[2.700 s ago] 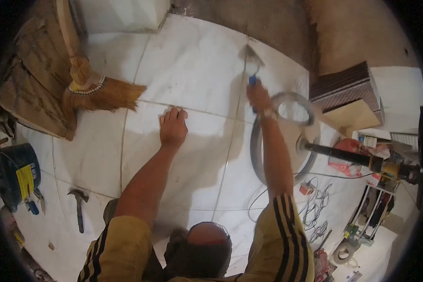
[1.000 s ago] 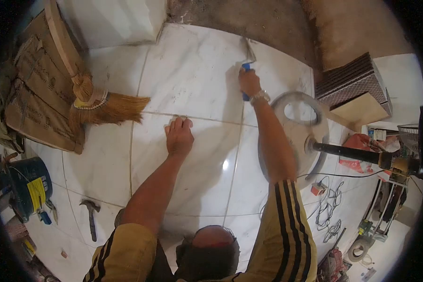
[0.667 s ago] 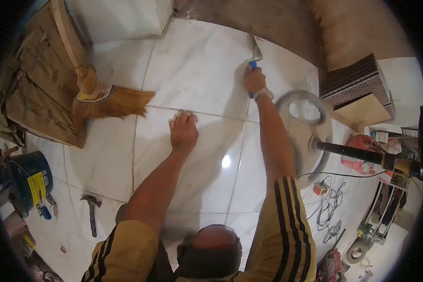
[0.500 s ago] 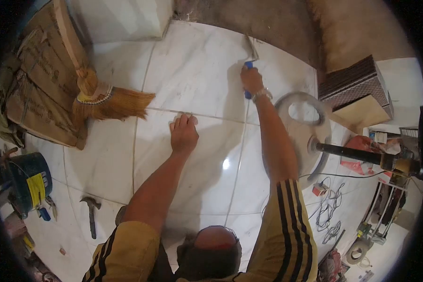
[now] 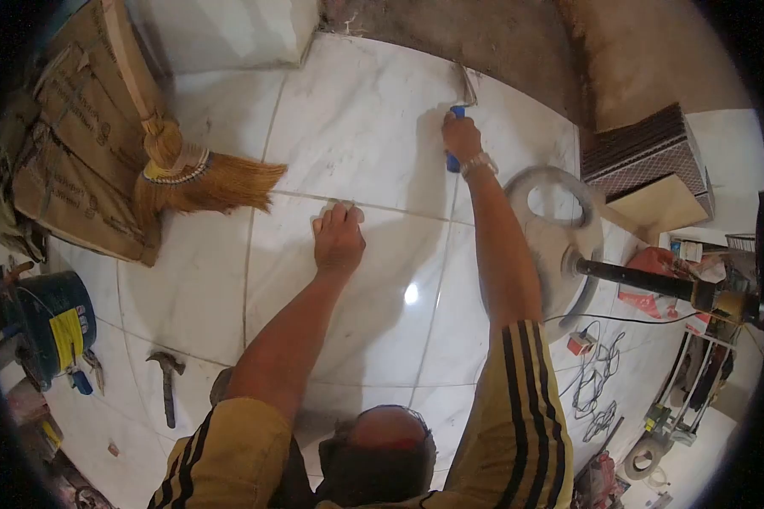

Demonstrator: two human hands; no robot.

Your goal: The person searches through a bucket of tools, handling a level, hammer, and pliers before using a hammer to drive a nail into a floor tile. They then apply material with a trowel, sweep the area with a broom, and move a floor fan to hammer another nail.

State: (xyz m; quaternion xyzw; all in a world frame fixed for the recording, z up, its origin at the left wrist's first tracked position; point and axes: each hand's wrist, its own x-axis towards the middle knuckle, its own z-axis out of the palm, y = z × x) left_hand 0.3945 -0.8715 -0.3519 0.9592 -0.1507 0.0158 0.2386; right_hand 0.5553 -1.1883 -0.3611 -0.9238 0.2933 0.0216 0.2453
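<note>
My right hand (image 5: 462, 136) is closed around the blue handle of a trowel (image 5: 456, 161), whose bent metal neck and narrow-looking blade point away from me, near the far edge of the white floor tiles (image 5: 356, 110). The blade shows almost edge-on. My left hand (image 5: 339, 237) rests on the tiles close to a grout joint, its fingers curled under. Whatever those fingers may hold is hidden. A straw broom (image 5: 212, 182) lies to the left of this hand, not touching it.
Cardboard (image 5: 76, 161) lies under the broom at left. A hammer (image 5: 167, 386) and dark green bucket (image 5: 55, 327) are lower left. A round stand base (image 5: 539, 246) with a black pole stands beside my right forearm. Stacked tiles (image 5: 641, 153) and a tangled cable (image 5: 598, 373) are at right.
The whole view has shifted slightly to the right. The trowel's blade sits at a slightly different angle in my right hand. My left hand stays curled on the tiles.
</note>
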